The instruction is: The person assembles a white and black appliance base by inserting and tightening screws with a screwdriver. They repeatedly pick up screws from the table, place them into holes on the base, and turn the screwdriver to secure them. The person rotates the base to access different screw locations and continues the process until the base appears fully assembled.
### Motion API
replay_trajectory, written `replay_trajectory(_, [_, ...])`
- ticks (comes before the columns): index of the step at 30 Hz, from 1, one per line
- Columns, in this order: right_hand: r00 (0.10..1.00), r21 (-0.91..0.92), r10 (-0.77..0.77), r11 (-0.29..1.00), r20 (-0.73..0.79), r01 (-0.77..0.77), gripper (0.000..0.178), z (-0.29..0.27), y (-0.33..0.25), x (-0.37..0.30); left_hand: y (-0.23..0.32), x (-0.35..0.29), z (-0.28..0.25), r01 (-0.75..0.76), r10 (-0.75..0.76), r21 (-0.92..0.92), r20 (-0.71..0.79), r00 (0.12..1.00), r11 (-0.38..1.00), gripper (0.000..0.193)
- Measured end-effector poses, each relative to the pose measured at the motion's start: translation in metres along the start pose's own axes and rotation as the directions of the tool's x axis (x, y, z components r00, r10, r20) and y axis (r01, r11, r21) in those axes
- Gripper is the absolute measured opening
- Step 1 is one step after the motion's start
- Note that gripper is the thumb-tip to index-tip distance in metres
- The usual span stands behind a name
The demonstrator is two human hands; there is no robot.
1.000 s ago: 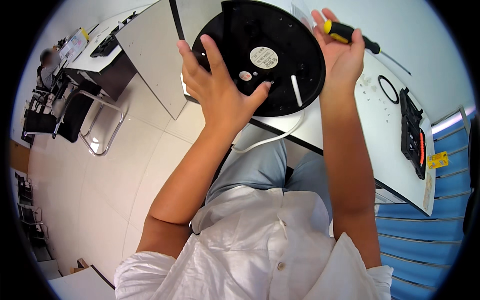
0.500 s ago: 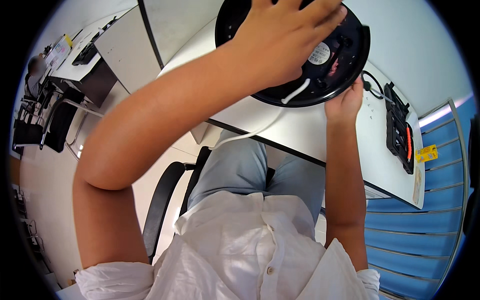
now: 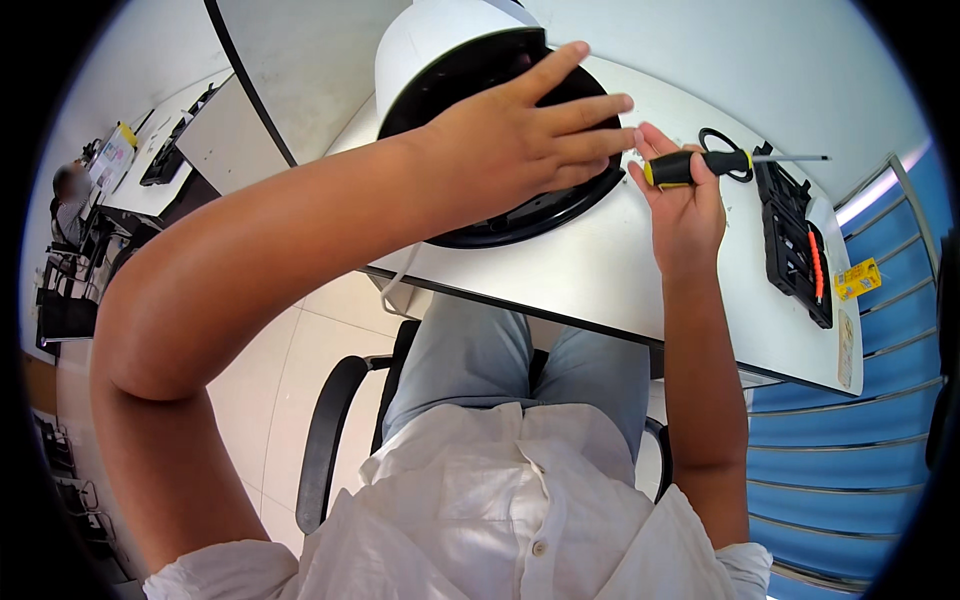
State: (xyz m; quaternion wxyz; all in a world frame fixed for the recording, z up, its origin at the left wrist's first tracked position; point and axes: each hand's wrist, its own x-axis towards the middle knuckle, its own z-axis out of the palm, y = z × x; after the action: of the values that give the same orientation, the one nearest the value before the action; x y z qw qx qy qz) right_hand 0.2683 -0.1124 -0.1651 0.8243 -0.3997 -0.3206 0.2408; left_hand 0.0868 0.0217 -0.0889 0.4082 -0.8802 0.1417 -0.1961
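A rounded white appliance (image 3: 420,50) with a wide black round base (image 3: 500,232) is on the white table, its base tilted toward me. My left hand (image 3: 530,140) reaches across that base with fingers stretched and spread, and much of the base is hidden behind it. Whether the palm touches the base I cannot tell. In my right hand (image 3: 685,205) is a screwdriver (image 3: 725,162) with a black and yellow handle, held level with its shaft pointing right. A white cord (image 3: 395,280) hangs from the appliance over the table's front edge.
On the right of the table (image 3: 600,285) lies an open black tool case (image 3: 790,250) holding an orange-red flexible tool (image 3: 815,262). A black cable loop (image 3: 712,140) is behind the screwdriver. A yellow packet (image 3: 857,280) sits by the right edge. A person (image 3: 70,200) is far left.
The black base has swung down and left, turning away from view. My left hand has moved down with its fingers spread. My right hand has left the base's edge, and the screwdriver's handle now shows.
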Motion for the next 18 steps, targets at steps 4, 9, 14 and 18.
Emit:
replay_trajectory(4, [0.994, 0.059, 0.024, 0.998, 0.108, -0.031, 0.022, 0.004, 0.007, -0.003, 0.014, 0.002, -0.001, 0.053, -0.054, -0.009, -0.054, 0.997, 0.999, 0.032])
replay_trajectory(9, [0.998, -0.006, -0.033, 0.999, -0.048, 0.033, 0.025, 0.001, 0.024, -0.011, 0.052, -0.039, 0.015, 0.652, -0.569, 0.007, -0.482, 0.667, 0.759, 0.054])
replay_trajectory(14, [0.993, 0.089, -0.018, 0.996, -0.118, 0.028, 0.026, 0.015, 0.032, -0.019, 0.097, -0.084, 0.057, 0.251, -0.992, -0.966, -0.025, 0.126, 0.056, 0.113])
replay_trajectory(18, [0.983, 0.108, -0.062, 0.991, -0.172, 0.081, 0.028, 0.018, 0.036, -0.021, 0.110, -0.062, 0.059, 0.469, -0.986, -0.883, 0.062, 0.153, 0.018, 0.110])
